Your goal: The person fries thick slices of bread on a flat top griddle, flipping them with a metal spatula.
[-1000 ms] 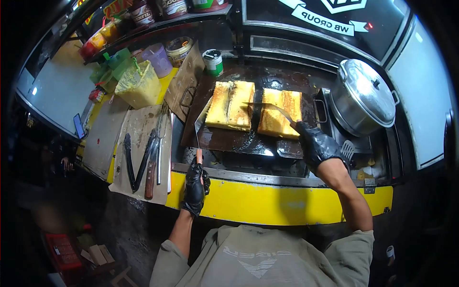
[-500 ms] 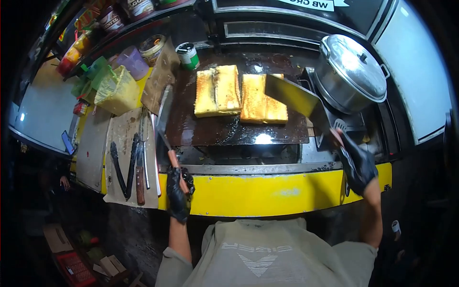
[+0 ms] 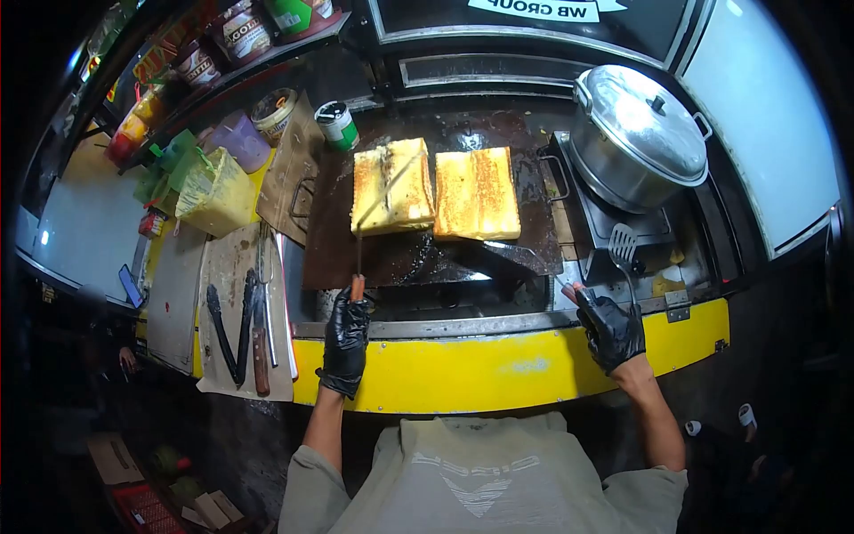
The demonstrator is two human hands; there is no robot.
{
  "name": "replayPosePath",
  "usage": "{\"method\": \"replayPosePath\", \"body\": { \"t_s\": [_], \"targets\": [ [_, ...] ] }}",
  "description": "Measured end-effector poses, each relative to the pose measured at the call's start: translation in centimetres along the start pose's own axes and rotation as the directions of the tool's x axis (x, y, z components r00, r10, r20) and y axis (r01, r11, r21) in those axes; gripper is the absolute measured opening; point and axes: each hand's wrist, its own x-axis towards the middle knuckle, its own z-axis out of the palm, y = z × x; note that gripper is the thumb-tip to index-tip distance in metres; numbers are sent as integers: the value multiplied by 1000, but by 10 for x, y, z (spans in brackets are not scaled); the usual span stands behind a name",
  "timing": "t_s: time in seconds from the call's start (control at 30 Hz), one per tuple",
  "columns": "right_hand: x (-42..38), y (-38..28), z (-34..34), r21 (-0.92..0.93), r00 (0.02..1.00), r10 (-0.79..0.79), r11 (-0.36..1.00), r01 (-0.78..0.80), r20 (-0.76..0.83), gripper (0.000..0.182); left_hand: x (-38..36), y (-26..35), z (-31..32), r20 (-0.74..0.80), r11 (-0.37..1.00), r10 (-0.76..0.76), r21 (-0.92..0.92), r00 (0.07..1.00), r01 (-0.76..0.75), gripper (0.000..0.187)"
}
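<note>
Two toasted bread blocks lie side by side on a dark griddle [image 3: 334, 258]. My left hand [image 3: 345, 345], in a black glove, is closed round the wooden handle of a long thin blade [image 3: 389, 185], which crosses over the left bread block [image 3: 409, 200]. My right hand [image 3: 612, 331], also gloved, grips the handle of a wide metal spatula [image 3: 507, 258]. That spatula lies low and nearly flat at the front edge of the right bread block [image 3: 476, 191]; whether it is under the bread cannot be told.
A lidded steel pot [image 3: 636, 133] stands right of the griddle, with a slotted turner [image 3: 624, 249] before it. Black tongs [image 3: 233, 334] and a wooden-handled tool [image 3: 260, 356] lie at left. A can [image 3: 337, 126] and tubs stand behind.
The wide spatula has come down from above the right bread block to its front edge. My left blade has swung over the left block. The right block looks straighter.
</note>
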Motion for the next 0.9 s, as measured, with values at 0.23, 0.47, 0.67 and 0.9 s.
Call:
{"method": "replayPosePath", "body": {
  "t_s": [0.23,0.47,0.67,0.9],
  "targets": [
    [20,27,-2,-60,996,39,998,-34,83,67,19,4,11,121,918,200,323,972,-229,39],
    [-6,22,-38,579,847,329,622,-527,417,43,35,30,22,150,866,264,397,953,-302,39],
    [-6,22,-79,543,572,440,204,-815,693,59,79,28,27,352,474,417,702,838,-531,40],
    [54,25,-5,659,658,238,84,-747,715,54,87,36,40,427,496,270,706,863,-505,36]
  ]
}}
